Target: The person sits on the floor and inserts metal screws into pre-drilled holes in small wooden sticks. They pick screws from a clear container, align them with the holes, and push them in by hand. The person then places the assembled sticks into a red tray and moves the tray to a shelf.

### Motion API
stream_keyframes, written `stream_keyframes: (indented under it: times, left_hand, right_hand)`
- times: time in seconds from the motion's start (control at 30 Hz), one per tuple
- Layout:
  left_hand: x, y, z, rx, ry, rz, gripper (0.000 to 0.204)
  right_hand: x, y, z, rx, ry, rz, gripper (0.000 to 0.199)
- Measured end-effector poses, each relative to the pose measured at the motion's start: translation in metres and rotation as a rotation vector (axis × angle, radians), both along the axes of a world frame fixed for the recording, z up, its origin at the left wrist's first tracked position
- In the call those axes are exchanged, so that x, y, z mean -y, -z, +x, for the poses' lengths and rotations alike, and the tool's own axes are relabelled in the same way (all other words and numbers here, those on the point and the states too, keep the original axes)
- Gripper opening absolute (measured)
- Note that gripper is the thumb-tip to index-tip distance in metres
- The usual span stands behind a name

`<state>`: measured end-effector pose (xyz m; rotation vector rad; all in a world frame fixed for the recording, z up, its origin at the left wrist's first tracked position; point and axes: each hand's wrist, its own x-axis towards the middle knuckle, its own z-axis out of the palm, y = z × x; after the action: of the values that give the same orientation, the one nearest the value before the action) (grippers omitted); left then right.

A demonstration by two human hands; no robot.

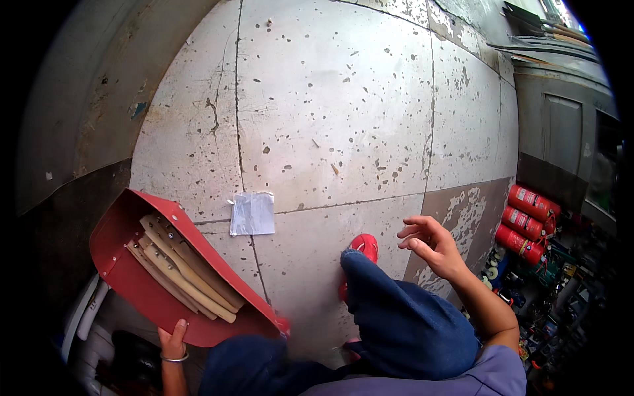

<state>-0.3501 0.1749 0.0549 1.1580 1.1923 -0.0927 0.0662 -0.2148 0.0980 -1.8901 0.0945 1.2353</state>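
My left hand (174, 341), with a bangle at the wrist, grips the near rim of a red open bin (218, 333) beside my left leg. The thumb lies over the rim; the other fingers are mostly hidden behind it. Several long, curved beige pieces (191, 267) lie side by side inside, with small dark studs or holes along them. My right hand (432, 247) is in the air over the floor, in front of my right knee. Its fingers are loosely bent and apart, with nothing in them.
Worn pale tiles cover the floor (343, 105), with a flat whitish sheet (253, 213) on them. Red fire extinguishers (528, 221) are stacked at the right, near a heap of small mixed parts (561, 297). A grey wall (105, 86) bounds the left.
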Motion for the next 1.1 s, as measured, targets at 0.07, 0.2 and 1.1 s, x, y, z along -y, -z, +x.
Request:
stream_keyframes:
  times: [0.07,0.2,1.1]
  left_hand:
    - [-0.001,-0.024,-0.003,-0.049,-0.058,-0.077,0.055]
    - [0.007,-0.074,-0.016,-0.092,-0.175,-0.079,0.056]
    - [0.163,-0.6,0.114,0.107,0.057,0.031,0.041]
  right_hand:
    - [0.002,-0.018,-0.014,-0.069,-0.042,-0.04,0.039]
    - [-0.008,-0.021,-0.038,-0.07,-0.263,-0.123,0.036]
    - [0.432,-0.421,-0.319,-0.441,0.647,-0.673,0.029]
